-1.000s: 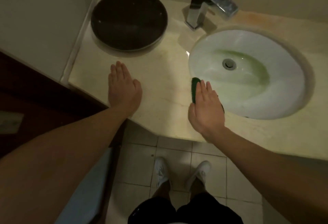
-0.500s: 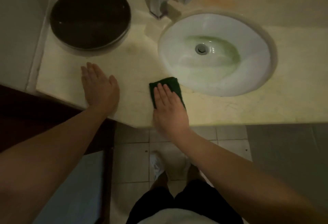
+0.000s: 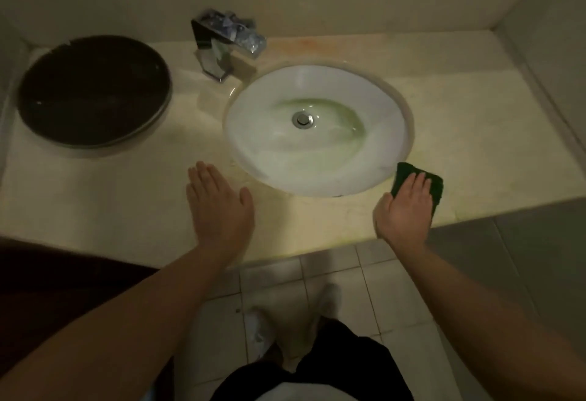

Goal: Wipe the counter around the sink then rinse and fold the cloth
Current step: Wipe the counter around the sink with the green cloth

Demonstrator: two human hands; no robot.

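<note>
A dark green cloth (image 3: 436, 182) lies flat on the beige counter (image 3: 133, 197), just right of the front of the white oval sink (image 3: 253, 134). My right hand (image 3: 404, 207) presses flat on the cloth and covers most of it. My left hand (image 3: 218, 207) rests palm down on the bare counter left of the sink's front rim, fingers together, holding nothing. The sink basin has a green stain around its metal drain (image 3: 302, 119).
A chrome faucet (image 3: 222, 48) stands behind the sink's left side. A round black lid or bowl (image 3: 93, 91) sits at the counter's back left. Walls close the back and right. An orange stain (image 3: 312, 46) marks the counter behind the sink. Tiled floor (image 3: 380, 289) lies below.
My right hand has slid the cloth along the counter's front from the sink's left side to its right side. My left hand stayed flat on the counter. The view shifted right.
</note>
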